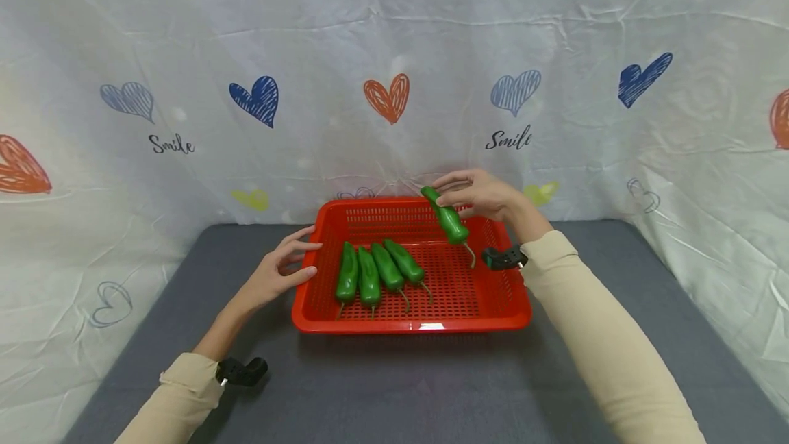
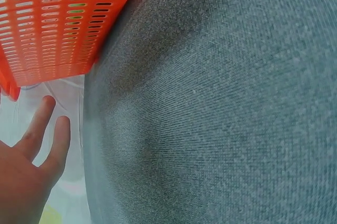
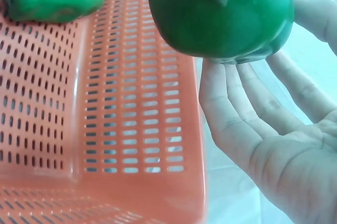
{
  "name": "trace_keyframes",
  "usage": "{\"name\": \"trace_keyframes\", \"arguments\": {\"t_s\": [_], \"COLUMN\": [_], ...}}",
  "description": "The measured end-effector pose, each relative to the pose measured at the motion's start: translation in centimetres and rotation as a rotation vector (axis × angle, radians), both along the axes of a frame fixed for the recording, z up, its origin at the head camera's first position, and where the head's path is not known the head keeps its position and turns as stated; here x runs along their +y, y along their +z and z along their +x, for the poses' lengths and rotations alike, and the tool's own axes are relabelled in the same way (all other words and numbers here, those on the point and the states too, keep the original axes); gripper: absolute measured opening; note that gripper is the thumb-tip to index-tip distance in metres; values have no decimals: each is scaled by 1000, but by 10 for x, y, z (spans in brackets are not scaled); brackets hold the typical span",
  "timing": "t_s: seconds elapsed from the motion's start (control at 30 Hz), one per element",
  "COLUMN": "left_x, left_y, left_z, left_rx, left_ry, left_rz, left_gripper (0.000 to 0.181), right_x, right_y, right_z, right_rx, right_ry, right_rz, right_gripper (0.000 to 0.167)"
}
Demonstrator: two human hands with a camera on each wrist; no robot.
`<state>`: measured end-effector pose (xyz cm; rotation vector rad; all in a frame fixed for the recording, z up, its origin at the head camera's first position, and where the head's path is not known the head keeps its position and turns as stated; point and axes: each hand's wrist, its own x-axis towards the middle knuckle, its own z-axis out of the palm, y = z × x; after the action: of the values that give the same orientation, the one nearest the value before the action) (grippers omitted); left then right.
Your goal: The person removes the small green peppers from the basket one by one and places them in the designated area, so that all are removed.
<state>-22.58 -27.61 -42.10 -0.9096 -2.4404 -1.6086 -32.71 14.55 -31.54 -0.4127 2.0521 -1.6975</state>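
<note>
A red plastic basket point(image 1: 409, 326) with slotted walls stands on the grey table. Several green peppers point(image 1: 369, 278) lie side by side in its left half, stems toward the near side. Above the basket's back right part, my right hand point(image 1: 479, 196) grips one more green pepper point(image 1: 453, 226), tilted with its stem pointing down. The right wrist view shows that held pepper point(image 3: 226, 13) large between thumb and fingers. My left hand point(image 1: 285, 267) is at the basket's left rim, fingers spread and thumb near the edge. Its fingers point(image 2: 59, 145) look fairly straight in the left wrist view.
The grey tabletop point(image 1: 394, 389) extends around the basket. A white curtain point(image 1: 320, 149) printed with hearts hangs right behind the basket's back edge. Black wrist cameras point(image 1: 242, 371) are strapped at both wrists.
</note>
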Motion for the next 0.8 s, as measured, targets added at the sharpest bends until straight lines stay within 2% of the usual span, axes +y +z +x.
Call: {"name": "trace_keyframes", "arguments": {"t_s": [0.37,0.8], "left_x": [-3,-2], "left_y": [-4,-4], "left_z": [-3,-2], "left_rx": [-31,-41], "left_ry": [7,1], "left_rz": [1,8], "left_gripper": [45,45], "right_x": [17,41], "right_y": [-4,-7], "right_z": [5,10], "right_rx": [35,53], "right_ry": [-26,-100], "right_rz": [7,-65], "right_gripper": [51,51]}}
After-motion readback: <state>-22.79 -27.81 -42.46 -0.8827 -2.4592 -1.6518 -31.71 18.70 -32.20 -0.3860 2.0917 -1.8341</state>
